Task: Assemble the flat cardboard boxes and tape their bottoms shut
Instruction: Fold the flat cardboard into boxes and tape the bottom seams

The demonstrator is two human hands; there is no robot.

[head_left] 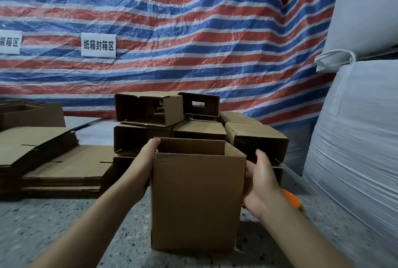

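Observation:
An upright brown cardboard box with its top open stands on the speckled floor in front of me. My left hand holds its upper left edge, fingertips curled over the rim. My right hand lies against the box's right side, fingers wrapped round that wall, thumb raised. Behind the box, several assembled boxes are piled on their sides. Stacks of flat cardboard blanks lie on the floor to the left.
An orange object, partly hidden by my right wrist, lies on the floor at the right. Big white sacks fill the right side. A red, white and blue striped tarp with two paper signs hangs behind.

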